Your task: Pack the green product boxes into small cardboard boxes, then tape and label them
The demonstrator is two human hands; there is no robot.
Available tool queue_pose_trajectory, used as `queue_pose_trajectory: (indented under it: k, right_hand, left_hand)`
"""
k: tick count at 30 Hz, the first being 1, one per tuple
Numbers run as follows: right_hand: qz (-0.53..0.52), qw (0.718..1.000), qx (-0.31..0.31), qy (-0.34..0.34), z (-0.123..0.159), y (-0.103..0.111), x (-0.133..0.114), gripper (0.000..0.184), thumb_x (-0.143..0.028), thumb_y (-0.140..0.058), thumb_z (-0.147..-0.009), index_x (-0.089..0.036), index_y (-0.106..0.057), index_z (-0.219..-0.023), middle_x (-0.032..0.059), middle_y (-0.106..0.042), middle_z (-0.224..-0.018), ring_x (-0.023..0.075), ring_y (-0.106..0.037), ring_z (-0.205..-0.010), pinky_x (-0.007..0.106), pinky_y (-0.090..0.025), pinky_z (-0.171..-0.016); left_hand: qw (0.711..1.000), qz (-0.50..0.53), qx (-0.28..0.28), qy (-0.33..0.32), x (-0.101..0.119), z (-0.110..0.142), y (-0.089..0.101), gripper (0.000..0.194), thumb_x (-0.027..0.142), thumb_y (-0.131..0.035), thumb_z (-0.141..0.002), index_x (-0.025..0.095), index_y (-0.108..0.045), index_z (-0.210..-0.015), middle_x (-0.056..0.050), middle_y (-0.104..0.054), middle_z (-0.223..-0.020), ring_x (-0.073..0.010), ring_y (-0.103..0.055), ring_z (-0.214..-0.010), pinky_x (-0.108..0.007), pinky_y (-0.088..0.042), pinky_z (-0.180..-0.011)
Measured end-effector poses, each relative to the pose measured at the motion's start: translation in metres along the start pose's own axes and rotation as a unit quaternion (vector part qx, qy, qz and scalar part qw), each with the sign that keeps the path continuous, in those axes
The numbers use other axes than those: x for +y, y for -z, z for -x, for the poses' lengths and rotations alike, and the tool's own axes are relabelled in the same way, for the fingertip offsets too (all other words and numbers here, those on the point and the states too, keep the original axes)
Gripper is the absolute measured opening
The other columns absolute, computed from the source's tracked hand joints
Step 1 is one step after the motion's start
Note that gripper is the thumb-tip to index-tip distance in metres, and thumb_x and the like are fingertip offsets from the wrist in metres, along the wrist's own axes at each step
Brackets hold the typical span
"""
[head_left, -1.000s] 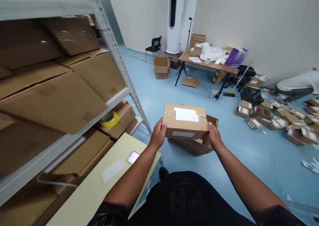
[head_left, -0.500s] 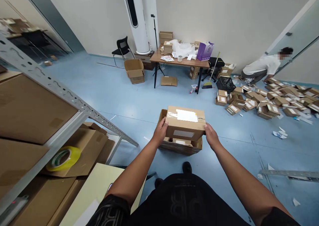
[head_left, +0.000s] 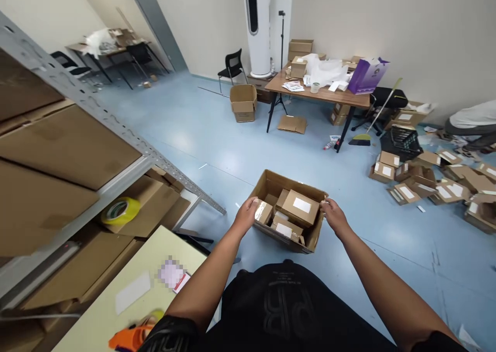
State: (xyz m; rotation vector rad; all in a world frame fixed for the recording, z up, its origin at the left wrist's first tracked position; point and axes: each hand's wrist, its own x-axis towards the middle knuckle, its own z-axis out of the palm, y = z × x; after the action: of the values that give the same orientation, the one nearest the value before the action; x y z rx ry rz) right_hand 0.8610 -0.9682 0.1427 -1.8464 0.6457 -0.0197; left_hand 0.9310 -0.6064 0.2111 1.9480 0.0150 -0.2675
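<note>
An open cardboard carton (head_left: 289,180) lies in front of me, with several smaller boxes inside. Among them are a labelled box (head_left: 300,207) on top, a taped box (head_left: 263,212) in the left corner and another labelled box (head_left: 285,229) at the near side. My left hand (head_left: 245,216) is closed at the carton's left edge, close to the taped box. At the opposite edge, my right hand (head_left: 334,215) is closed with its fingertips at the rim. Whether the carton rests on the floor or is lifted cannot be made out.
To the left stand a metal shelf (head_left: 155,158) of cartons with yellow tape (head_left: 121,211) and a pale table (head_left: 170,243). Ahead are a cluttered desk (head_left: 321,94), an empty carton (head_left: 243,104) and a broom (head_left: 360,139). Boxes (head_left: 449,186) litter the right floor near a crouching person (head_left: 475,122).
The box held between my hands above the carton is no longer held there; both hands are now at the carton's edges. My view has swung left, showing more shelf and table.
</note>
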Motion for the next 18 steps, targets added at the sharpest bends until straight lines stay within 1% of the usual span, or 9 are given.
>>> queue_pose_trajectory:
  k: [2,4,8,13,16,18]
  right_hand:
    - [-0.016,1.000,-0.009,-0.020,-0.004,-0.005,-0.003,0.063,-0.061,-0.058,-0.089,-0.023,-0.059,-0.139,0.0107,-0.074,-0.124,0.0271,-0.073,-0.107,0.040,-0.059,-0.091]
    - [-0.024,0.999,-0.019,-0.026,-0.003,-0.014,-0.006,0.064,-0.061,-0.059,-0.087,-0.020,-0.061,-0.136,0.0111,-0.075,-0.122,0.0265,-0.074,-0.103,0.040,-0.058,-0.089]
    - [-0.018,0.999,-0.043,-0.012,0.007,-0.044,-0.014,0.061,-0.063,-0.060,-0.083,-0.019,-0.067,-0.124,0.0101,-0.076,-0.113,0.0269,-0.074,-0.099,0.040,-0.057,-0.085]
    - [-0.002,0.997,-0.081,0.018,0.029,-0.096,-0.035,0.053,-0.063,-0.061,-0.081,-0.020,-0.071,-0.111,0.0091,-0.077,-0.108,0.0278,-0.074,-0.096,0.040,-0.057,-0.083]
    - [0.016,0.993,-0.103,0.052,0.045,-0.133,-0.052,0.051,-0.062,-0.061,-0.081,-0.020,-0.073,-0.106,0.0081,-0.077,-0.102,0.0281,-0.074,-0.095,0.039,-0.057,-0.082]
    - [0.028,0.989,-0.114,0.087,0.057,-0.160,-0.066,0.050,-0.063,-0.060,-0.082,-0.020,-0.074,-0.104,0.0077,-0.077,-0.098,0.0275,-0.073,-0.092,0.039,-0.057,-0.081]
  left_hand:
    - [1.000,-0.004,0.012,-0.002,-0.003,0.010,0.009,0.050,0.057,-0.045,-0.099,0.021,-0.070,-0.122,-0.009,-0.072,-0.130,-0.0279,-0.062,-0.127,-0.042,-0.045,-0.112]
    - [1.000,-0.008,0.021,0.000,-0.006,0.018,0.022,0.049,0.058,-0.045,-0.099,0.021,-0.071,-0.117,-0.008,-0.073,-0.125,-0.0285,-0.063,-0.124,-0.043,-0.046,-0.110]
    - [0.999,-0.014,0.040,-0.001,-0.018,0.035,0.053,0.048,0.060,-0.046,-0.098,0.022,-0.072,-0.111,-0.007,-0.074,-0.119,-0.0287,-0.064,-0.121,-0.044,-0.045,-0.110]
    - [0.998,0.016,0.064,-0.009,-0.047,0.060,0.104,0.050,0.061,-0.047,-0.097,0.021,-0.071,-0.116,-0.009,-0.073,-0.121,-0.0278,-0.065,-0.119,-0.043,-0.047,-0.108]
    - [0.996,0.029,0.084,0.000,-0.067,0.080,0.140,0.051,0.062,-0.047,-0.097,0.021,-0.070,-0.118,-0.009,-0.073,-0.123,-0.0277,-0.066,-0.118,-0.043,-0.048,-0.106]
    - [0.994,0.032,0.108,0.006,-0.078,0.095,0.165,0.051,0.062,-0.047,-0.097,0.022,-0.069,-0.119,-0.009,-0.073,-0.123,-0.0275,-0.066,-0.118,-0.043,-0.048,-0.106]
